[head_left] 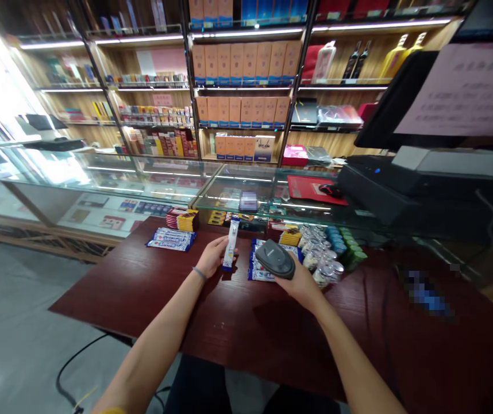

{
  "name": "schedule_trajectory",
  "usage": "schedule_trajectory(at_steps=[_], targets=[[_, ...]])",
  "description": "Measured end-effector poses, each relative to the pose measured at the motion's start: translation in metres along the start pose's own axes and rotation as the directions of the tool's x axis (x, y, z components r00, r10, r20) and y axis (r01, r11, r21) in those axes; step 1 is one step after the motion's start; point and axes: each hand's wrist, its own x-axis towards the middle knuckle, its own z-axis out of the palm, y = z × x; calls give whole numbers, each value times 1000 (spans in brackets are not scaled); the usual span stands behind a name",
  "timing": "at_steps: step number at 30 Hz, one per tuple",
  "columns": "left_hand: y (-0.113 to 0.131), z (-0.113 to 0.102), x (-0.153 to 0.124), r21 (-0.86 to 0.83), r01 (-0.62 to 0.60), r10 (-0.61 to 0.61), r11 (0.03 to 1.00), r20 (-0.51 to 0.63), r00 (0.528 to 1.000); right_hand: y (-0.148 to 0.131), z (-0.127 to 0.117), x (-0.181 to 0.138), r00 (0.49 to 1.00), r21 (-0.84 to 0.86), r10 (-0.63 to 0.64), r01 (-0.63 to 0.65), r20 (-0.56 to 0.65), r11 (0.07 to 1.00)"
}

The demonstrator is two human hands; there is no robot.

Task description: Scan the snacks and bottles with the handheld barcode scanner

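Note:
My left hand (213, 257) is closed on a slim blue-and-white snack packet (230, 244), held upright above the table. To its right, my right hand (301, 283) grips a dark grey barcode scanner (274, 258), its head pointing left toward the packet. Beneath the scanner lies a group of similar packets (257, 270), partly hidden by it. Another stack of blue-and-white packets (171, 239) rests at the table's left. My right fingers are mostly hidden under the scanner.
The dark red table (143, 287) carries clear-lidded jars (324, 271), green cans (353, 248) and brown-yellow boxes (181, 219). Behind it runs a glass display counter (246, 178) with a red mat (311, 188). A monitor (393, 103) stands right. A cable (63, 374) lies on the floor.

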Motion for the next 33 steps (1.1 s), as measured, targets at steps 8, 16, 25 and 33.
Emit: schedule_trajectory(at_steps=[8, 16, 25, 33], targets=[[20, -12, 11, 376, -315, 377, 871, -102, 921, 11, 2, 2, 999, 49, -41, 42, -30, 998], [68, -88, -10, 858, -290, 713, 423, -118, 692, 5, 1, 0, 995, 67, -21, 27, -93, 997], [73, -194, -41, 972, -146, 600, -186, 230, 766, -1, -1, -1, 996, 77, 29, -23, -82, 997], [62, -210, -34, 968, -131, 556, -213, 231, 799, -4, -3, -2, 989, 56, 59, -51, -139, 997]])
